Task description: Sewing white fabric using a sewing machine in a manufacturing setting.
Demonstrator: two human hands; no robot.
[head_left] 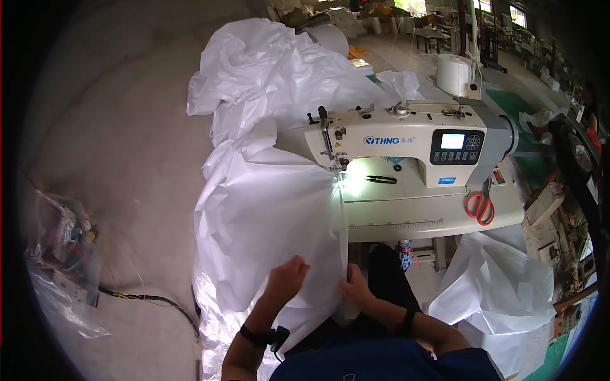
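Observation:
A large white sheet of thin, slightly shiny material [273,209] runs from behind the sewing machine [394,140] down over my lap. Its right edge passes under the lit needle area. Close to that edge, lower down, my right hand [357,289] pinches the sheet between thumb and fingers. My left hand [287,279] is closed in a loose fist over the middle of the sheet; whether a fold is caught in it is hidden. Black thread snips [381,180] lie on the machine bed, right of the needle. Red-handled scissors [480,208] rest at the bed's right end.
More white material [495,286] hangs in folds at the right, below the table. A white thread cone [454,75] stands behind the machine. On the floor at the left are a clear plastic bag [63,254] with things inside and a black cable [149,297].

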